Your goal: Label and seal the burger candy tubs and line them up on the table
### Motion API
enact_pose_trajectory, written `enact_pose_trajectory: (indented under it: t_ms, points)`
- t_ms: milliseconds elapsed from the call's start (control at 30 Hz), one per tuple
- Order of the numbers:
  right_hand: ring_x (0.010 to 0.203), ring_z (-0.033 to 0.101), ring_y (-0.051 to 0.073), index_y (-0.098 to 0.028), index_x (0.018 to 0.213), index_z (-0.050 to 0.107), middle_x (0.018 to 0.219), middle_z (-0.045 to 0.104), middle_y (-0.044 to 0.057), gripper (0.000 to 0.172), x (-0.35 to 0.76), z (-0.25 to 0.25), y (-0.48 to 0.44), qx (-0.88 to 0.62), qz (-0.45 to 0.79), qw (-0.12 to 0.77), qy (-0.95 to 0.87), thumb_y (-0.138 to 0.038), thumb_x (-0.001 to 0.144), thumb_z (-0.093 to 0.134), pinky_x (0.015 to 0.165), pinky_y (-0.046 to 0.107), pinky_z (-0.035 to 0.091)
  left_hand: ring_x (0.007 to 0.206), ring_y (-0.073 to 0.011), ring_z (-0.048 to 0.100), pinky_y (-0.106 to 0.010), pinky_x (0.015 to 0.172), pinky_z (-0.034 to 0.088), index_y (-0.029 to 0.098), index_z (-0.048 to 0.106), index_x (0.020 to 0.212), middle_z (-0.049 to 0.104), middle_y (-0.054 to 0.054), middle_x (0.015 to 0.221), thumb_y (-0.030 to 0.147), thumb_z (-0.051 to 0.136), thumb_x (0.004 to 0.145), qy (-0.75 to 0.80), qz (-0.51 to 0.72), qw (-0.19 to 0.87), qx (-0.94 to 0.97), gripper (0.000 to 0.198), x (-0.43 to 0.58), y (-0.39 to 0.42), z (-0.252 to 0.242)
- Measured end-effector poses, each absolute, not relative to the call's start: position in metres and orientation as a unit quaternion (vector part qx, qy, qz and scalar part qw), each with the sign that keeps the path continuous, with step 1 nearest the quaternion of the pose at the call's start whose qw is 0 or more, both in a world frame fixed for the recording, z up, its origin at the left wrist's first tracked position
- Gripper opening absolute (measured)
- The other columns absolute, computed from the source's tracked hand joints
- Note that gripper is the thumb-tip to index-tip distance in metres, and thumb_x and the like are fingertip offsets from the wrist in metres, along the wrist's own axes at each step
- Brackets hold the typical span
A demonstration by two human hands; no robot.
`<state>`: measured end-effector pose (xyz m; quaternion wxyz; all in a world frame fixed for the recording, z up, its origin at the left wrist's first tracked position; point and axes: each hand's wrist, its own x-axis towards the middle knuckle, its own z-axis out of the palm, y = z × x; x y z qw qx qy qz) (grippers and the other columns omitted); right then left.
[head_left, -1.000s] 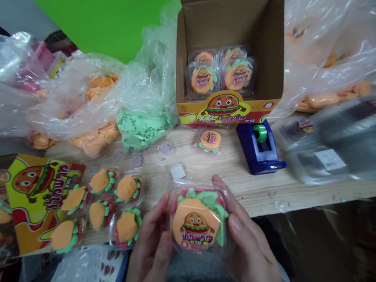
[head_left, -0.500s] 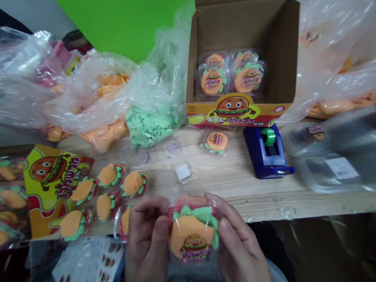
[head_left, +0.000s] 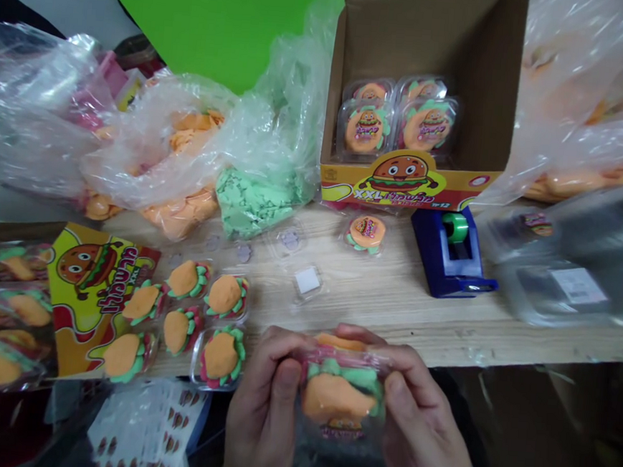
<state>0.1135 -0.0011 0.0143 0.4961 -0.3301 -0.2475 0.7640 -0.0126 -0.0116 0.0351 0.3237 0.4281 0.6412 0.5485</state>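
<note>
The left hand (head_left: 262, 409) and right hand (head_left: 425, 429) have tipped the clear plastic tub of orange burger candy (head_left: 342, 398), its label now lower.

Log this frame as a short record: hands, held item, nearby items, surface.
left hand: grips left side of held item
right hand: grips right side of held item
held item: burger-shaped piece in clear plastic tray
nearest: second burger tray
surface: wooden table
also: open cardboard box, blue tape dispenser
</note>
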Motion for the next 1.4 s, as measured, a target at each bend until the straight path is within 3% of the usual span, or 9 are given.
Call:
enact_pose_trajectory:
  t_ms: [133, 367, 533, 733, 867, 967, 1133, 1400]
  points:
    - [0.113, 0.053, 0.017, -0.032, 0.092, 0.068, 0.114, 0.063, 0.000, 0.016, 0.118, 0.009, -0.003, -0.355, 0.731, 0.509, -0.282, -0.034, 0.087, 0.052, 0.094, 0.030, 0.043, 0.068, -0.0116, 0.050, -0.019, 0.063, 0.039, 0.025, 0.062, 0.076, 0.057, 0.003, 0.070, 0.035, 0.048, 0.088, 0.650, 0.571, 0.322, 0.385, 0.022, -0.003, -0.013, 0.027]
    - [0.103, 0.056, 0.014, -0.031, 0.092, 0.069, 0.104, 0.063, 0.000, 0.018, 0.123, 0.009, -0.002, -0.387, 0.692, 0.527, -0.307, -0.031, 0.088, 0.051, 0.088, 0.023, 0.045, 0.071, -0.0124, 0.049, -0.018, 0.065, 0.043, 0.025, 0.057, 0.086, 0.052, 0.002, 0.075, 0.044, 0.052, 0.084, 0.584, 0.603, 0.349, 0.417, 0.019, 0.000, -0.023, 0.013]
    - [0.103, 0.056, 0.017, -0.031, 0.092, 0.069, 0.104, 0.062, 0.002, 0.018, 0.128, 0.005, -0.003, -0.401, 0.712, 0.507, -0.274, -0.031, 0.088, 0.051, 0.087, 0.026, 0.046, 0.071, -0.0106, 0.050, -0.016, 0.066, 0.042, 0.025, 0.053, 0.084, 0.053, 0.003, 0.075, 0.030, 0.047, 0.089, 0.642, 0.514, 0.348, 0.450, 0.009, -0.002, -0.022, 0.021]
    - [0.100, 0.058, 0.018, -0.030, 0.085, 0.069, 0.103, 0.060, 0.002, 0.010, 0.135, -0.024, -0.029, -0.433, 0.724, 0.487, -0.228, -0.032, 0.082, 0.060, 0.085, 0.027, 0.048, 0.070, -0.0125, 0.048, -0.021, 0.066, 0.040, 0.021, 0.048, 0.084, 0.048, 0.002, 0.075, 0.029, 0.037, 0.091, 0.641, 0.369, 0.468, 0.483, 0.015, -0.017, -0.019, 0.006]
    - [0.090, 0.061, 0.018, -0.025, 0.071, 0.070, 0.091, 0.064, 0.004, 0.008, 0.147, -0.057, -0.056, -0.488, 0.712, 0.423, -0.276, -0.032, 0.074, 0.068, 0.082, 0.027, 0.048, 0.072, -0.0134, 0.047, -0.023, 0.067, 0.039, 0.020, 0.046, 0.083, 0.049, 0.000, 0.077, 0.027, 0.035, 0.090, 0.593, 0.198, 0.567, 0.536, 0.015, -0.033, -0.026, -0.009]
    - [0.082, 0.061, 0.018, -0.023, 0.067, 0.070, 0.081, 0.063, 0.003, 0.010, 0.159, -0.070, -0.065, -0.493, 0.711, 0.355, -0.354, -0.032, 0.069, 0.072, 0.077, 0.027, 0.049, 0.072, -0.0141, 0.047, -0.024, 0.067, 0.039, 0.020, 0.045, 0.082, 0.050, 0.000, 0.077, 0.027, 0.035, 0.088, 0.582, 0.156, 0.586, 0.542, 0.014, -0.037, -0.034, -0.017]
    - [0.062, 0.055, 0.014, -0.029, 0.086, 0.073, 0.064, 0.058, -0.002, 0.016, 0.171, -0.061, -0.057, -0.463, 0.751, 0.227, -0.414, -0.033, 0.071, 0.071, 0.060, 0.024, 0.046, 0.072, -0.0137, 0.049, -0.024, 0.069, 0.038, 0.020, 0.050, 0.078, 0.052, 0.001, 0.076, 0.024, 0.042, 0.085, 0.565, 0.127, 0.600, 0.552, 0.012, -0.029, -0.039, -0.016]
    - [0.070, 0.060, 0.017, -0.024, 0.078, 0.073, 0.072, 0.065, 0.002, 0.012, 0.167, -0.049, -0.056, -0.489, 0.727, 0.240, -0.418, -0.033, 0.073, 0.068, 0.066, 0.028, 0.047, 0.070, -0.0141, 0.050, -0.025, 0.066, 0.037, 0.020, 0.053, 0.074, 0.054, 0.001, 0.073, 0.026, 0.046, 0.082, 0.571, 0.142, 0.596, 0.546, 0.012, -0.019, -0.047, -0.029]
